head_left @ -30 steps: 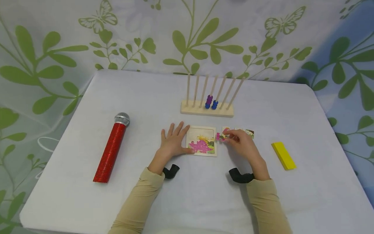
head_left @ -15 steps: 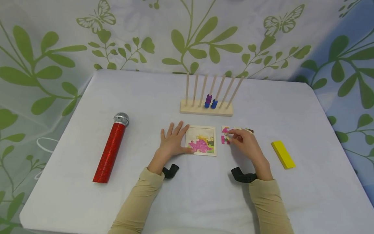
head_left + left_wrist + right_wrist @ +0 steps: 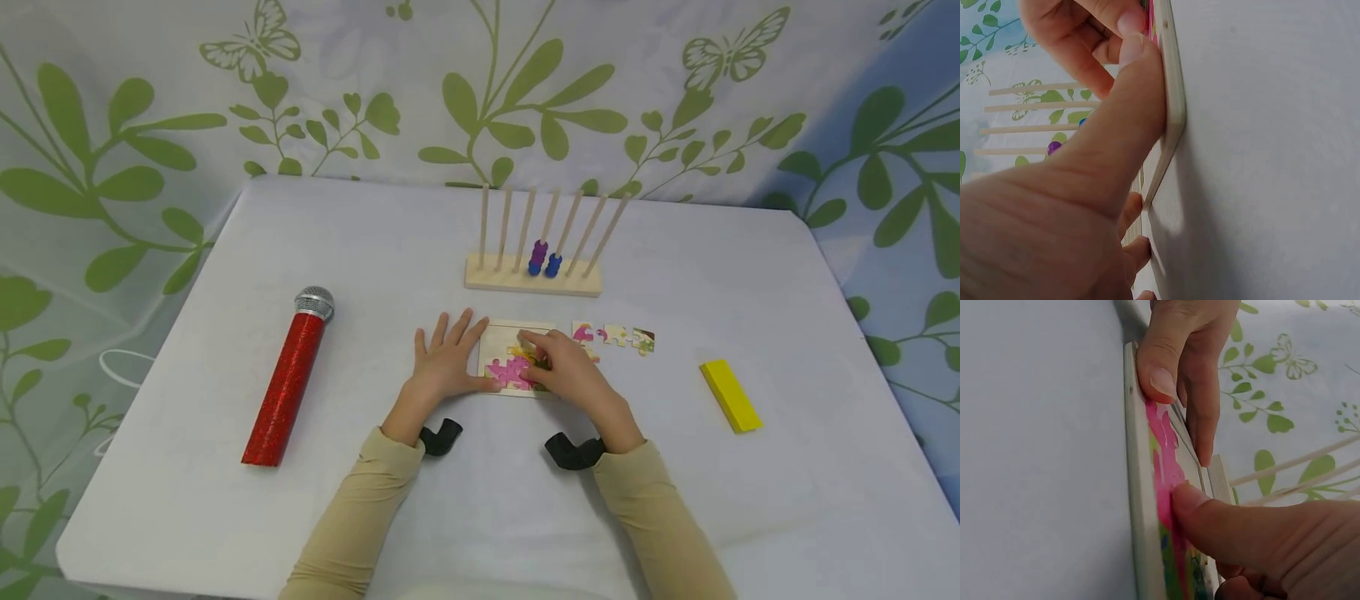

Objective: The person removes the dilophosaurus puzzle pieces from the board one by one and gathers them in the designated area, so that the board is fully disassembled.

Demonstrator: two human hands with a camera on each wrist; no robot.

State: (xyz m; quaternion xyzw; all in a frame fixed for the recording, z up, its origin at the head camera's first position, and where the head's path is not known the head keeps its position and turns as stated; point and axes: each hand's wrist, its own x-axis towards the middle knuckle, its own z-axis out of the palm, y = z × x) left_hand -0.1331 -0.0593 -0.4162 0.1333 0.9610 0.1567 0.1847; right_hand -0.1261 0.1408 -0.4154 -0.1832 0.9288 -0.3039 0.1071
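A square wooden puzzle tray [image 3: 517, 322] lies on the white table, partly filled with pink, yellow and green jigsaw pieces [image 3: 497, 372]. My left hand [image 3: 444, 364] has its fingers spread at the tray's left side, its thumb on the near edge. Over the tray's right half is my right hand [image 3: 573, 371]. In the right wrist view, the right thumb [image 3: 1200, 509] touches the pink pieces, with the other fingers bent and mostly hidden. I cannot tell whether it pinches a piece. Several loose jigsaw pieces [image 3: 615, 335] lie right of the tray, one largely behind the hand.
A wooden peg stand [image 3: 532, 285] with purple and blue beads on its rods stands behind the tray. To the left lies a red microphone [image 3: 288, 375]. A yellow block [image 3: 731, 397] is on the right. Each wrist wears a black curved mount [image 3: 573, 452].
My right hand held a pink piece beside the tray, set it down among the loose pieces, then moved left over the tray. My left hand has stayed in place.
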